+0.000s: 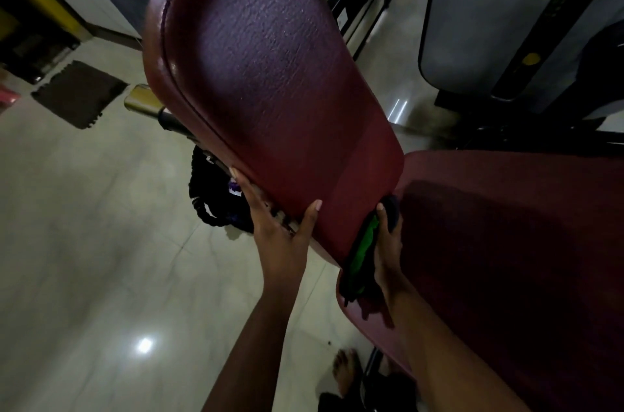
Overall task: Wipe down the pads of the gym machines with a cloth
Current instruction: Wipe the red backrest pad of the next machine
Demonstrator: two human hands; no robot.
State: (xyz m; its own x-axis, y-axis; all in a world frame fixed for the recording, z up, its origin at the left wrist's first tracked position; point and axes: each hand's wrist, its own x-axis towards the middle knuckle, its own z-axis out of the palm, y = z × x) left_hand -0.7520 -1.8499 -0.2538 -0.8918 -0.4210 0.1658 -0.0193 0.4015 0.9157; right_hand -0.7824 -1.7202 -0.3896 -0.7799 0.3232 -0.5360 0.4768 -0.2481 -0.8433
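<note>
A big dark red back pad [270, 74] fills the middle and top of the view, tilted so its round top points toward 12 o'clock. The left hand [277, 229] grips the pad's lower edge at about 7 o'clock from the pad's middle, with the thumb lying on the red front and the fingers [243, 188] curled around the back of the edge. The right hand [388, 249] sits at about 5 o'clock from the pad's middle, in the gap where the back pad meets the dark red seat pad [506, 242]. This hand is closed on a cloth [363, 253] that is green and dark, and it presses the cloth against the bottom end of the back pad. Part of the cloth hangs down over the seat pad's edge toward 6 o'clock. Both arms are bare. At 9 o'clock from the pad, a shiny metal bar [141, 101] sticks out from behind it. A dark mat [79, 94] lies on the pale floor [84, 242] farther toward 9 o'clock. A bare foot [346, 371] stands on the floor at 6 o'clock. A grey machine cover [489, 6] stands at 2 o'clock.
</note>
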